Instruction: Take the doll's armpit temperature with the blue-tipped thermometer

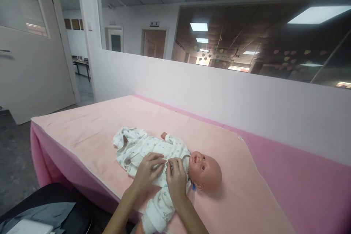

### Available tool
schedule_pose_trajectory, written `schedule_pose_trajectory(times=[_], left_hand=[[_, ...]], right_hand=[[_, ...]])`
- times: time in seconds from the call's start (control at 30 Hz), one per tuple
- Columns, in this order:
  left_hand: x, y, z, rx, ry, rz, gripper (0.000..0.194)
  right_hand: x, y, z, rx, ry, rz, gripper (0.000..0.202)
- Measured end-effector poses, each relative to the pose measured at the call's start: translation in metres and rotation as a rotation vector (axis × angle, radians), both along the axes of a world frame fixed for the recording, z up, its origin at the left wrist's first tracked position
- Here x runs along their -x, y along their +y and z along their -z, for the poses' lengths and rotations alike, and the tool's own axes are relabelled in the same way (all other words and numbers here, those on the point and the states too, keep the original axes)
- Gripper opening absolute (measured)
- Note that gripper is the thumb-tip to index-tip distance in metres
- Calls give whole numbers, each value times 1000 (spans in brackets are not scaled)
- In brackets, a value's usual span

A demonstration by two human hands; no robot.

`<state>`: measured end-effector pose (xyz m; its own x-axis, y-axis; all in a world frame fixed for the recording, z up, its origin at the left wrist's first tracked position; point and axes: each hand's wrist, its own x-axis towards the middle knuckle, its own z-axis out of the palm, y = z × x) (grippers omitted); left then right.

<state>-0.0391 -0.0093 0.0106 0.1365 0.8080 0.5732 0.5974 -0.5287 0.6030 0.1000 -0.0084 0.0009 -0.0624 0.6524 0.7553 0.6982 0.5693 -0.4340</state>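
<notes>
A baby doll (205, 171) lies on its back on the pink-covered table, its bald head toward the right. It wears a white printed baby outfit (175, 147), with one sleeve toward the far side and the other toward me. Over the doll's chest, my left hand (150, 168) pinches the front of the outfit with bent fingers. Close beside it, my right hand (176, 175) is closed on the same cloth near the neck. Whatever small fastening may lie between the fingertips is too small to make out. The outfit's lower part is bunched at the left.
A pale pink sheet (90, 126) covers the table over a darker pink cloth (309, 175). Behind stands a white wall (219, 98) with a window above. A black chair (49, 193) holding grey cloth is at the lower left, and an open door (33, 62) stands beyond.
</notes>
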Motion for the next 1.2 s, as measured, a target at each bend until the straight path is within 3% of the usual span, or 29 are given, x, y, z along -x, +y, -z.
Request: schedule_pose_trajectory(times=[0.3,0.57,0.73,0.9,1.07,1.2], left_hand=[[-5,-6,2,-206,80,-155,19],[-1,-6,0,-118,122,-127,19],[24,-8,0,-57,173,-146,33],[46,-7,4,-17,170,-167,27],[47,-2,7,-1,156,-149,27],[45,0,8,-2,184,-165,24]], right_hand=[[0,-2,-1,6,-7,-11,19],[0,-4,-4,35,-15,-9,23],[-2,-4,-6,59,-66,53,29],[15,-7,-12,25,-239,106,36],[39,4,-17,69,-471,44,21],[41,13,-13,97,-481,68,14]])
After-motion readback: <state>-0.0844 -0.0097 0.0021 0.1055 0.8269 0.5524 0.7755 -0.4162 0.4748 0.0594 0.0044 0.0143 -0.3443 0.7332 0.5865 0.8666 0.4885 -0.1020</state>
